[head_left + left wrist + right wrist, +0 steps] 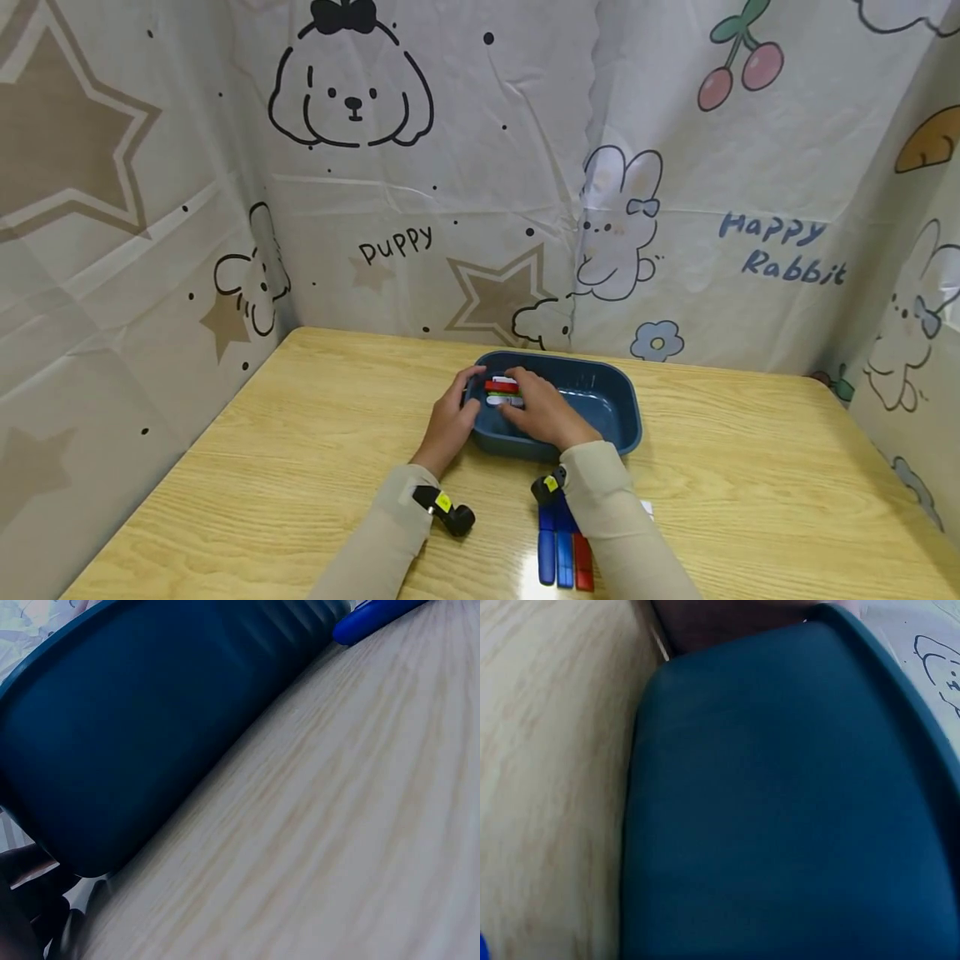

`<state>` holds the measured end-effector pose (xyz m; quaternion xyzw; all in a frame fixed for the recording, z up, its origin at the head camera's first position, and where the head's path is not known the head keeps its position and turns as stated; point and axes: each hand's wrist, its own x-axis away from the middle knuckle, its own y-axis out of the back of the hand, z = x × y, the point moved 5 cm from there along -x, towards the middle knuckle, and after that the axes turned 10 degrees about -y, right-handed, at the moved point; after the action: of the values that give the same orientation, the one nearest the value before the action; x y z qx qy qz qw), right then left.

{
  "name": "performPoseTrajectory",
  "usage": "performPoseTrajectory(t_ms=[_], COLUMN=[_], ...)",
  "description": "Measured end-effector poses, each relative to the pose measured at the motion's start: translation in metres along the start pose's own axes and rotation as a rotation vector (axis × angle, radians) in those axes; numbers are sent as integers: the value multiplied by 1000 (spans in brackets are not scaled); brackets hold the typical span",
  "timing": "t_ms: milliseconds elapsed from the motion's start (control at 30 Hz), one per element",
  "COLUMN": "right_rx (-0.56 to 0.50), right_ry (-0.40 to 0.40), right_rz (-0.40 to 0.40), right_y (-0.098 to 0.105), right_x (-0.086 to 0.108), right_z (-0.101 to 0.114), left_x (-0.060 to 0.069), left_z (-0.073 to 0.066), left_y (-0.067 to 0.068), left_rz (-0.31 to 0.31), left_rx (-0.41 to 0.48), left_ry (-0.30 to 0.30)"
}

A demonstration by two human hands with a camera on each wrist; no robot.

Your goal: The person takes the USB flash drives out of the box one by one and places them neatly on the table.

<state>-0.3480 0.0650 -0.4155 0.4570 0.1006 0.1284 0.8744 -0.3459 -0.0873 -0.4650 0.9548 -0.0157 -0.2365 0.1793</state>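
Note:
A dark blue plastic basin (600, 373) stands on the table. My left hand (448, 417) holds its left end, fingers along the outer wall and thumb by the near corner. The left wrist view shows those fingers, dark, beside the basin's outer wall (135, 742). Inside the basin's left end, my right hand (543, 408) grips a small bunch of markers (502, 387), red, green and white, between thumb and fingers. The right wrist view is mostly filled by the outer wall (780, 795); the right fingers are hidden there.
Blue markers (547, 558) and a red marker (582, 562) lie side by side on the wooden table (337, 417), partly under the right forearm. A white object (647, 508) peeks out beside that sleeve. A printed cloth (450, 183) hangs behind the table and at both sides.

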Motion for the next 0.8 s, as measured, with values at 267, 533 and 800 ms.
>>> performPoseTrajectory(t_ms=[267, 533, 800], right_rx=[-15, -4, 80], right_ry=[-8, 32, 27], right_rz=[122, 89, -29], right_y=[-8, -8, -3], right_x=[2, 2, 0], right_z=[-1, -1, -2], left_x=[-1, 2, 0], left_z=[0, -4, -3], left_y=[0, 1, 1], left_rz=[4, -2, -9], left_rx=[-10, -9, -14], left_ry=[-7, -4, 1])
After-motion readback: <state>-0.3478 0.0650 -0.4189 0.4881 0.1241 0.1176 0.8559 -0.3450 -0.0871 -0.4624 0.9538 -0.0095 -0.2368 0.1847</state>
